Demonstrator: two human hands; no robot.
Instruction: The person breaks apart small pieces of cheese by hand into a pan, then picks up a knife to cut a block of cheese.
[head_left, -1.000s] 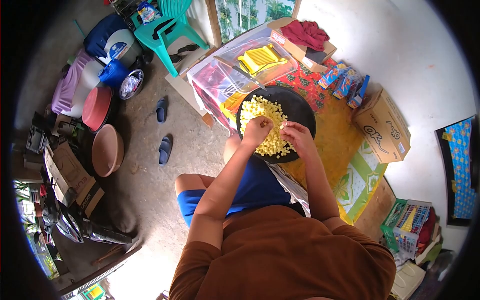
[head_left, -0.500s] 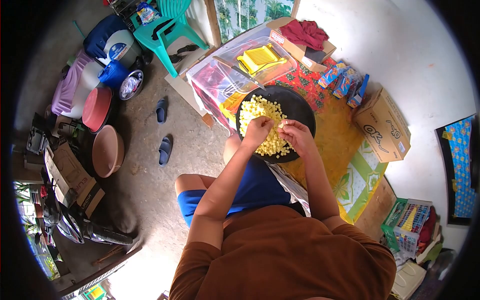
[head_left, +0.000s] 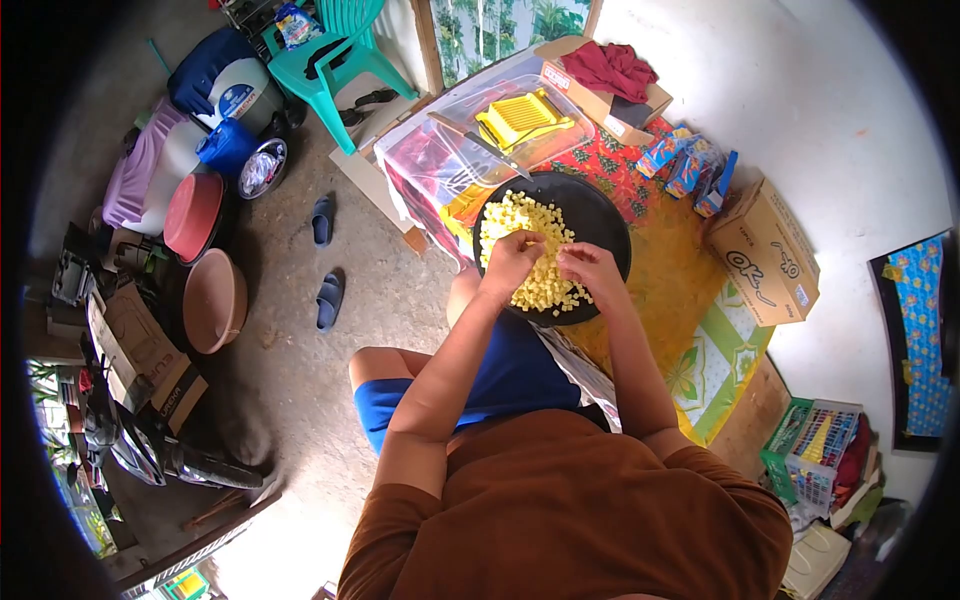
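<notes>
1. The left hand (head_left: pixel 512 258) is curled narrow over the yellow cubes (head_left: pixel 522 215); I cannot tell what it grips.
2. The cubes lie heaped in the black pan (head_left: pixel 605 218), under both hands.
3. The right hand (head_left: pixel 590 268), fingers bent close, seems to be sorting cubes; another pinch would want a light touch.

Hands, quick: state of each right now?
Left hand: curled shut over the yellow cubes; contents cannot be told.
Right hand: bent down onto the cubes; grip cannot be told.
</notes>
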